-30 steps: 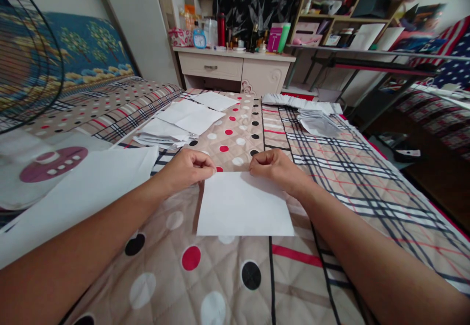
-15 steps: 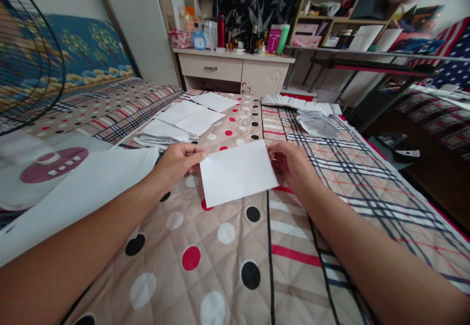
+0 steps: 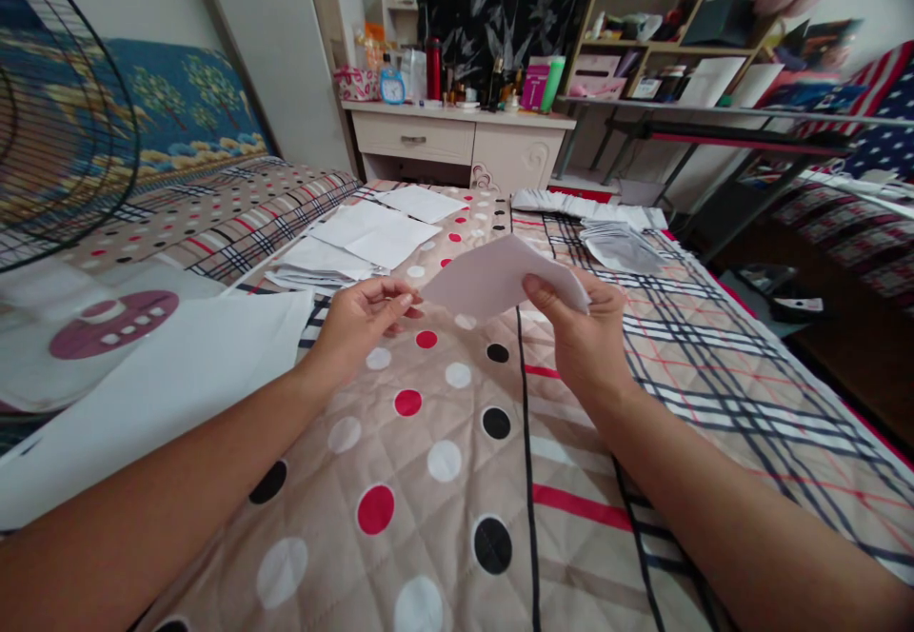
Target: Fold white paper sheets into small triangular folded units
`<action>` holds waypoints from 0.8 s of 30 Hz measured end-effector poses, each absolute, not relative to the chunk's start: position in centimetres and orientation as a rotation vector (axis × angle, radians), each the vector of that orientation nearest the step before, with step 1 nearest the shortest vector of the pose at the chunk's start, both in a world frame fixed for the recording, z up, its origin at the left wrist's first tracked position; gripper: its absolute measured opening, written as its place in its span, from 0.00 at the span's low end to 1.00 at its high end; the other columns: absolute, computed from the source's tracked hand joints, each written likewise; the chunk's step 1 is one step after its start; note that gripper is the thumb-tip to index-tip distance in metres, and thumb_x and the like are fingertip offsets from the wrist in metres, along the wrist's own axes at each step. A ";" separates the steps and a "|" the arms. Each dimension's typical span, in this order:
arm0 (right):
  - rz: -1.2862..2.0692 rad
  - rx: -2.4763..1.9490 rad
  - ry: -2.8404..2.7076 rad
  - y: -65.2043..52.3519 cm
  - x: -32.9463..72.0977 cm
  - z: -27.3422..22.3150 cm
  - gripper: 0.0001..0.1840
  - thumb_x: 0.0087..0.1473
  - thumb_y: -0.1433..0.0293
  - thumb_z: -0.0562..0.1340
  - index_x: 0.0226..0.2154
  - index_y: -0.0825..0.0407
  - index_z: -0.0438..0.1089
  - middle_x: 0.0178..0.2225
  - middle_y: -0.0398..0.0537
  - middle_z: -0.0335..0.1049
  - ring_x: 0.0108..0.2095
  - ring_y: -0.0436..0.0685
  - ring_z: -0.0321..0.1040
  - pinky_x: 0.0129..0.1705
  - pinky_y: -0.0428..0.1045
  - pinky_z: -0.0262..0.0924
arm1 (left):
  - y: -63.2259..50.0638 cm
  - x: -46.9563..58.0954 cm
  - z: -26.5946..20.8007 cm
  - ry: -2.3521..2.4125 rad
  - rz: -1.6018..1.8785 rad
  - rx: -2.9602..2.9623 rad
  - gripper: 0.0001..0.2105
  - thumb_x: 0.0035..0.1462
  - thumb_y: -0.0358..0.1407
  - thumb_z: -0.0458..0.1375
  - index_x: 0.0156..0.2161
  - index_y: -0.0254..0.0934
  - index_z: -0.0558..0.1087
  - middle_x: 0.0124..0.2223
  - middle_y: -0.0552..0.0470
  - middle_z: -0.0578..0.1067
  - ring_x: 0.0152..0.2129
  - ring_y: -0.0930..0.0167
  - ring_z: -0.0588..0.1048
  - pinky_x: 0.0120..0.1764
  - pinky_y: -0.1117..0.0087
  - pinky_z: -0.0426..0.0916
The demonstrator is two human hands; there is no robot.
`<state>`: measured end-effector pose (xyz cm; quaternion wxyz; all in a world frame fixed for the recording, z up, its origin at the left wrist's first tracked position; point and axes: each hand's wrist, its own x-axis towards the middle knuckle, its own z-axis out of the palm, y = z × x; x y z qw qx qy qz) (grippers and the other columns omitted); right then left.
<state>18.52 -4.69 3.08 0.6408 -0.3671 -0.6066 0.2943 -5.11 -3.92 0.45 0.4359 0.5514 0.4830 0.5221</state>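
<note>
A sheet of white paper (image 3: 482,278) is held up, tilted and slightly bent, above the quilted bedspread (image 3: 457,423). My right hand (image 3: 589,332) is closed on its right end, with the thumb on the near face and the fingers behind. At the left tip of the sheet, the thumb and fingers of my left hand (image 3: 366,323) are pinched together on the corner. Beyond my left hand lie several white sheets in a stack (image 3: 321,263), with more loose sheets (image 3: 382,232) overlapping it. A pile of thin folded paper pieces (image 3: 620,246) rests beyond my right hand.
A pleated white strip (image 3: 589,207) lies along the far right of the bed. Large white sheeting (image 3: 164,380) and a plastic bag with a purple print (image 3: 114,324) are at the left, below a wire fan guard (image 3: 64,128). A drawer cabinet (image 3: 414,139) stands past the bed.
The paper has gone from lying nearly flat to being raised and tilted. My right hand has moved up and turned, its thumb now over the sheet. My left hand has shifted slightly right.
</note>
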 end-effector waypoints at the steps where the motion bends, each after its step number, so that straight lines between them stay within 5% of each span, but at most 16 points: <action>1: 0.499 -0.776 -1.490 -4.8 18.8 3.4 0.06 0.53 0.70 0.65 0.35 0.44 0.78 0.39 0.43 0.78 0.44 0.60 0.73 0.50 0.58 0.66 | -4.0 -5.1 0.5 1.205 1.315 1.446 0.14 0.52 0.40 0.64 0.42 0.35 0.73 0.41 0.47 0.78 0.33 0.70 0.78 0.28 0.76 0.69; 7: 0.203 -0.513 -2.293 -4.2 19.8 1.6 0.22 0.48 0.82 0.62 0.44 0.47 0.77 0.52 0.50 0.73 0.57 0.62 0.64 0.60 0.62 0.56 | -4.1 -5.1 0.1 1.132 1.281 1.822 0.24 0.52 0.28 0.60 0.55 0.40 0.67 0.53 0.45 0.73 0.42 0.70 0.76 0.38 0.72 0.74; 12: 0.430 -0.597 -2.514 -3.5 19.7 -0.5 0.32 0.40 0.87 0.57 0.48 0.52 0.75 0.52 0.53 0.73 0.54 0.59 0.69 0.58 0.57 0.61 | -4.1 -5.4 -0.5 1.081 1.031 2.344 0.25 0.49 0.19 0.49 0.47 0.41 0.77 0.54 0.48 0.74 0.50 0.68 0.73 0.49 0.66 0.71; 16: 0.602 -0.690 -2.425 -3.6 19.8 -0.4 0.22 0.48 0.80 0.61 0.46 0.51 0.77 0.49 0.51 0.76 0.51 0.60 0.71 0.55 0.54 0.64 | -3.7 -5.5 -1.1 0.990 0.859 2.530 0.27 0.45 0.19 0.48 0.46 0.40 0.79 0.51 0.49 0.78 0.49 0.67 0.75 0.55 0.61 0.68; 20: 0.775 -0.943 -2.150 -3.5 19.6 -0.3 0.11 0.57 0.67 0.61 0.40 0.50 0.79 0.38 0.47 0.80 0.38 0.58 0.76 0.41 0.51 0.68 | -4.0 -5.6 -0.8 1.026 0.820 2.477 0.23 0.47 0.24 0.54 0.48 0.39 0.78 0.52 0.47 0.77 0.49 0.64 0.75 0.55 0.62 0.66; 24: 0.748 -1.100 -1.897 -3.0 19.2 -0.5 0.10 0.56 0.67 0.61 0.36 0.52 0.77 0.33 0.47 0.77 0.34 0.56 0.73 0.37 0.49 0.64 | -4.1 -5.1 0.0 1.226 0.767 2.274 0.14 0.50 0.39 0.62 0.42 0.37 0.79 0.42 0.47 0.80 0.40 0.63 0.77 0.45 0.65 0.69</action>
